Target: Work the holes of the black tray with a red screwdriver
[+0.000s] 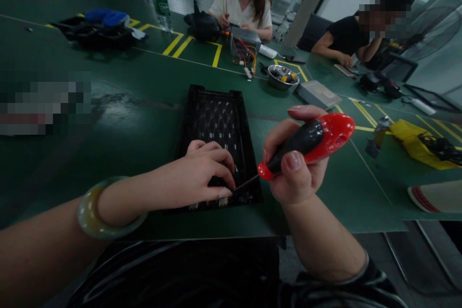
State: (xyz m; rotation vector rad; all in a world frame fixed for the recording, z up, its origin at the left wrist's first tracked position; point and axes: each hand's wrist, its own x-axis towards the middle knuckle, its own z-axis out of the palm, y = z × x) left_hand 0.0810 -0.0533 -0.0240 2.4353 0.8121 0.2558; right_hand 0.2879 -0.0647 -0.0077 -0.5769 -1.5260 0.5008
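The black case point(249, 147) lies on the green table point(144, 77) in front of the person, close to the near edge, its open side facing up. The red-and-black screwdriver point(334, 137) slants down to the case's near end, its shaft reaching the spot beside the left thumb. The right hand point(298, 180) wraps the screwdriver's handle, thumb and fingers closed around it. The left hand point(204, 173) lies over the case with bent fingers; whether its thumb and fingertips pinch anything at the screwdriver's tip, I cannot tell. A bracelet point(86, 211) circles the left wrist.

Beyond the case stand a metal bowl point(284, 86) of small parts and a grey box point(245, 41) with coloured wires. A bottle point(160, 7) stands farther left, near a black tray point(74, 38) holding something blue. Two other people sit across the table.
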